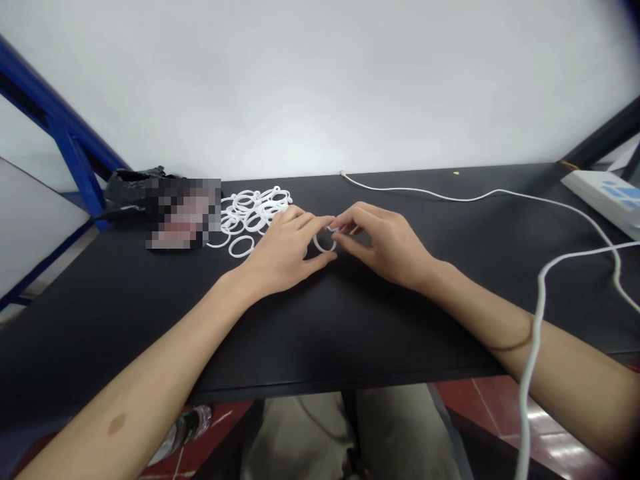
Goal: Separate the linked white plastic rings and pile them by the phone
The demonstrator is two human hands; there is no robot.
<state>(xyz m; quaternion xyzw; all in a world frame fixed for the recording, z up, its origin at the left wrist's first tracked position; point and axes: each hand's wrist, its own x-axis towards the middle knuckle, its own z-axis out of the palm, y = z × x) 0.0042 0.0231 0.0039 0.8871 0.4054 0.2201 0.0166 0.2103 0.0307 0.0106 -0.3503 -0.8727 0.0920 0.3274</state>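
A thin white plastic ring is held between my two hands just above the black tabletop, its lower arc showing. My left hand curves over its left side, with index finger and thumb closed on the ring's edge. At the upper right edge, the fingertips of my right hand pinch together on the ring. My fingers hide part of it. Behind and left of my left hand lies a loose pile of similar white rings, each with a small knob. One separate ring lies at the pile's near edge.
A blurred-out item and black plastic lie at the left of the black table. A white cable runs across the back right to a white box. Another white cable crosses over my right forearm.
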